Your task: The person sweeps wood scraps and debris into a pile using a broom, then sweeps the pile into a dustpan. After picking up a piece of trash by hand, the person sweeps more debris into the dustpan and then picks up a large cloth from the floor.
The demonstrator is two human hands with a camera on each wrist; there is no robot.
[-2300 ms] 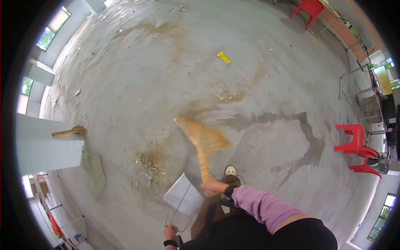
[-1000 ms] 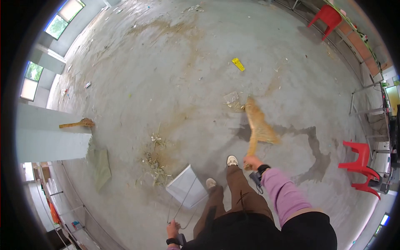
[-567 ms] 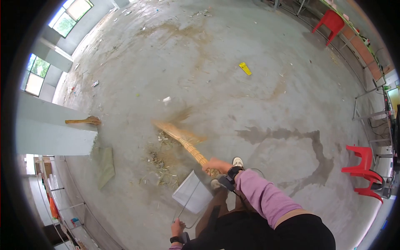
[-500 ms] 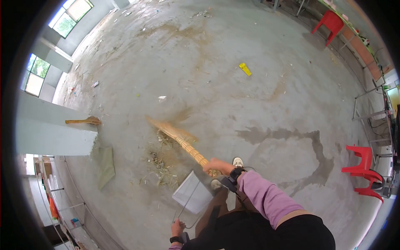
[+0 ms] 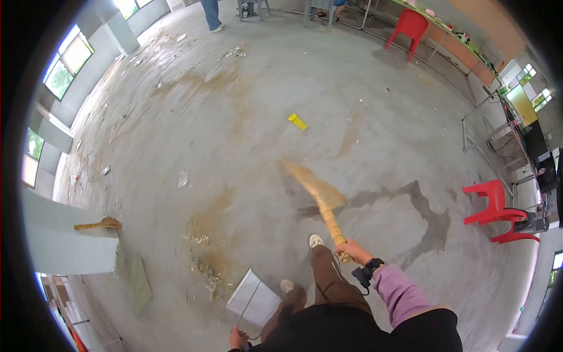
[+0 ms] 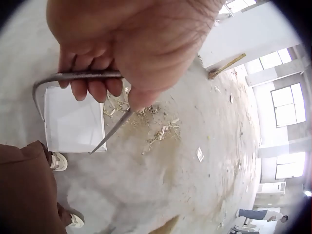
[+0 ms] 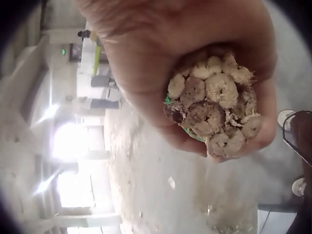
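Observation:
My right hand (image 5: 355, 251) grips a straw broom (image 5: 329, 220) near the end of its bound handle. Its bristles, a little blurred, are low over the floor ahead of my shoes. In the right wrist view, the fingers wrap round the cut stalk ends (image 7: 214, 114). Lower left, my left hand (image 6: 131, 44) holds the bent metal handle (image 6: 80, 75) of a white dustpan (image 5: 255, 299), which sits beside my left foot. A heap of straw and litter (image 5: 205, 270) lies just left of the dustpan. Farther up the floor is a clear plastic wrapper (image 5: 183, 179).
A yellow packet (image 5: 297, 121) lies ahead. Dark wet streaks (image 5: 428, 205) mark the floor at right, near red chairs (image 5: 487, 202). At left, another straw broom (image 5: 97, 224) lies by a pale pillar (image 5: 70, 246). A person (image 5: 211, 14) stands at the far end.
The broom has swept left across to the litter heap and swung back right. The clear wrapper has shifted left from mid-floor. The head view now takes in more of the far end.

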